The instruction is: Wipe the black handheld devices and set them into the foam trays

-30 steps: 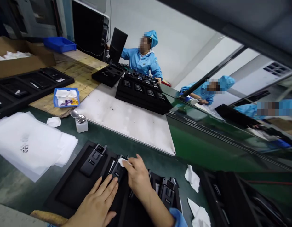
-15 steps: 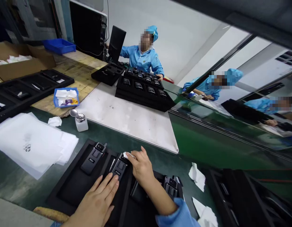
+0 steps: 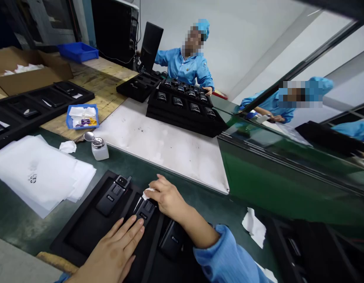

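A black handheld device point(image 3: 145, 212) with a label lies in a black foam tray point(image 3: 81, 236) in front of me. My left hand point(image 3: 118, 245) rests flat on its lower end, fingers stretched out. At its upper end, my right hand point(image 3: 167, 196) pinches a small white wipe point(image 3: 147, 193) against the device, covering its top. To the left, a similar device point(image 3: 112, 196) with a camera lens sits in its own slot. Another black device point(image 3: 171, 239) lies to the right, partly under my right forearm.
A pump bottle point(image 3: 99, 148), white sheets point(image 3: 37, 173) and a blue bin point(image 3: 83, 116) lie left. Crumpled wipes point(image 3: 254, 227) and more black trays point(image 3: 311, 251) are at right. Beyond the white board point(image 3: 161, 141), a co-worker point(image 3: 186, 68) sits behind stacked trays point(image 3: 182, 118).
My right hand has moved left with the wipe, across the device's top end. My left hand stays on the device. The view has shifted slightly, and the right-hand device shows more.
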Demonstrator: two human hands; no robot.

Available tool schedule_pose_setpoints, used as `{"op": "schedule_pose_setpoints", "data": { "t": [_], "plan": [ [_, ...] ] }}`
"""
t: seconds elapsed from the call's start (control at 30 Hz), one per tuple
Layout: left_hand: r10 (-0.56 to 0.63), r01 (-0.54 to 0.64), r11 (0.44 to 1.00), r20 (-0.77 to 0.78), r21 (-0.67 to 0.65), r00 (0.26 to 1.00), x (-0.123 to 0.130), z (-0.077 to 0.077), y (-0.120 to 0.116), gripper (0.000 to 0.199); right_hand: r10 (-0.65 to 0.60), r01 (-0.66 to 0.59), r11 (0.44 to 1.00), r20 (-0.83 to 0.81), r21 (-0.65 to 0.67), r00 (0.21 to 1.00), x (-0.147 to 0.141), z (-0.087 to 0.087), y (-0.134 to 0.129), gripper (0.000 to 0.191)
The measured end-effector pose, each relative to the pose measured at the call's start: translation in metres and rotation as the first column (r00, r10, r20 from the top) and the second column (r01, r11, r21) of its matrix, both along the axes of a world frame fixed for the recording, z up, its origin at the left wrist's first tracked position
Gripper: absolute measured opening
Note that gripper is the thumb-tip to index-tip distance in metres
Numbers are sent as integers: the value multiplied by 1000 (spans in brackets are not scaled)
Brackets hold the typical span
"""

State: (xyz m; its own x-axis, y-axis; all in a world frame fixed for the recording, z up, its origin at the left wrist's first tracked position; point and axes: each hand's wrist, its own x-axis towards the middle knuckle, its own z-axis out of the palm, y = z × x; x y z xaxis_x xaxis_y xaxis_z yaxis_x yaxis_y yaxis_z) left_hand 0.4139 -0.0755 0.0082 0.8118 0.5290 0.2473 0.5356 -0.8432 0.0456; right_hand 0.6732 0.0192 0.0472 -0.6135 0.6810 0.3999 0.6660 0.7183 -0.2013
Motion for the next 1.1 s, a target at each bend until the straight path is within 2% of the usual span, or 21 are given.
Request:
{"op": "schedule_pose_setpoints", "data": {
  "t": [0.1,0.23,0.37,0.47,0.57,0.67,0.73,0.83,0.97,1.03,1.1],
  "plan": [
    [-1,1,1000,-21,13,1000,1,1,0,69,54,-54,999,40,-2,998,1,-4,-9,30],
    [-7,7,1000,-31,16,999,2,3,0,67,87,-86,996,8,-14,996,18,-6,-26,29],
    [-9,10,1000,-36,11,999,3,5,1,67,104,-104,993,-1,-60,995,40,-6,-41,29],
    [-8,9,1000,-21,13,1000,3,6,1,66,76,-74,995,24,-65,997,50,-2,-39,33],
    [-12,12,1000,-43,5,999,3,7,0,68,7,-7,1000,-12,-10,1000,40,2,-22,39],
    [-2,3,1000,-56,19,998,2,6,-1,69,61,-61,998,13,-10,998,18,1,-5,35],
    [-8,10,1000,-56,26,998,2,6,-1,69,97,-95,995,60,-28,993,9,0,-5,32],
    [-14,13,1000,-80,-3,997,1,6,-2,69,99,-96,995,92,-38,991,12,0,-19,32],
    [7,-10,999,-64,-44,998,1,8,-3,70,96,-92,995,130,-36,987,33,7,-43,31],
    [14,-16,998,-50,-57,999,0,10,-2,69,39,-37,999,100,-28,994,47,14,-56,32],
    [20,-22,998,-37,-59,999,0,10,-3,66,-90,90,996,-9,-3,996,63,19,-73,35]
  ]
}}
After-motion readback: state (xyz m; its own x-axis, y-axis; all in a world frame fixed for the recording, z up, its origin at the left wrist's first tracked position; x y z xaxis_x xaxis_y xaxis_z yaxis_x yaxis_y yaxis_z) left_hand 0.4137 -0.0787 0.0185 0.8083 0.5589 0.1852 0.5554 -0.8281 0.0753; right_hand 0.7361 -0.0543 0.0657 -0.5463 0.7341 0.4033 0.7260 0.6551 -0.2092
